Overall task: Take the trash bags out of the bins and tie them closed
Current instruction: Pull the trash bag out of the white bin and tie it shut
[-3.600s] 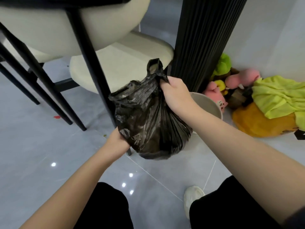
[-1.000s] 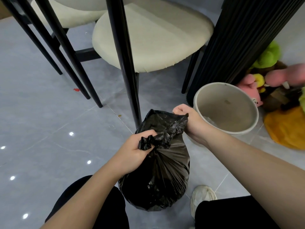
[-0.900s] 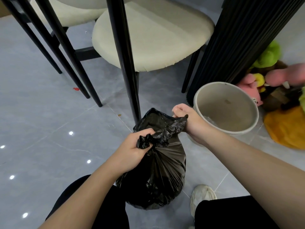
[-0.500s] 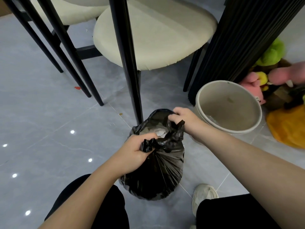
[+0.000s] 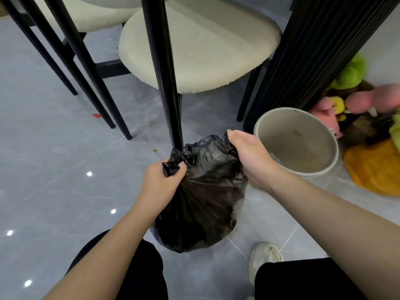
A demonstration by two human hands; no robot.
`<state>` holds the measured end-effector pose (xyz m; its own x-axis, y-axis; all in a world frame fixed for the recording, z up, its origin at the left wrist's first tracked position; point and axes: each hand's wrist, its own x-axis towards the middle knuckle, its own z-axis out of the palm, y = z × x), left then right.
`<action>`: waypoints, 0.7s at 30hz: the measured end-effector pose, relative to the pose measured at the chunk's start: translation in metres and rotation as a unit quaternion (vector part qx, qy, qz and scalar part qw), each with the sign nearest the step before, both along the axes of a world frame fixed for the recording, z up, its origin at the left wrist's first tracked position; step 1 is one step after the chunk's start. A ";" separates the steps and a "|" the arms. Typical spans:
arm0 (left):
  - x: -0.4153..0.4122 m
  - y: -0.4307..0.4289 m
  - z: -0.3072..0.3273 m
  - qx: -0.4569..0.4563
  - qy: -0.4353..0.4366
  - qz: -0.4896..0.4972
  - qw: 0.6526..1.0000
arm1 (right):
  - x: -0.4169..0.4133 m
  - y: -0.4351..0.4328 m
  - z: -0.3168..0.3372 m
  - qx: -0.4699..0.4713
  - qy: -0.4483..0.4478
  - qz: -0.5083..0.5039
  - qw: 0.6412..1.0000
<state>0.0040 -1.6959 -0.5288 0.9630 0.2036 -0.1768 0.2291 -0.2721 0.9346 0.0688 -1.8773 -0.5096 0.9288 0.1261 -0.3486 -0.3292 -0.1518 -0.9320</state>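
A full black trash bag (image 5: 201, 204) rests on the grey floor between my knees. My left hand (image 5: 160, 185) grips a bunched corner of its rim at the bag's left side. My right hand (image 5: 249, 156) clutches the opposite edge of the rim on the right, so the bag's mouth is stretched flat between the two hands. Just right of the bag stands a round beige bin (image 5: 296, 144) with no bag in it; only a few specks show inside.
A black chair leg (image 5: 164, 79) comes down right behind the bag, under a cream seat (image 5: 201, 46). A ribbed black column (image 5: 313, 50) stands behind the bin. Plush toys (image 5: 350, 98) and an orange cushion (image 5: 372, 167) lie at the right. My white shoe (image 5: 264, 258) is by the bag.
The bag went from hanging in the air to sitting on the floor. Over the last second my hands pulled apart, closing the open mouth into a flat stretched band.
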 end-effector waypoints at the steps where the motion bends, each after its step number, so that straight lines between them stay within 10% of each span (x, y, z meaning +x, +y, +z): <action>1: 0.001 0.000 0.001 -0.007 -0.008 0.014 1.000 | -0.001 0.002 0.002 0.000 -0.006 0.000 1.000; 10: 0.016 -0.001 -0.009 -0.122 0.032 0.094 0.988 | -0.021 0.015 0.011 0.148 0.076 -0.040 0.985; 21: 0.002 -0.022 -0.009 -0.023 0.000 -0.207 0.978 | -0.031 0.022 0.021 0.076 -0.044 0.045 0.995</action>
<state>0.0057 -1.7177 -0.5374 0.9611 -0.2130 -0.1761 0.1076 -0.2987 0.9483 0.0381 -1.8558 -0.4884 0.9377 0.2545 -0.2366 -0.2365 -0.0315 -0.9711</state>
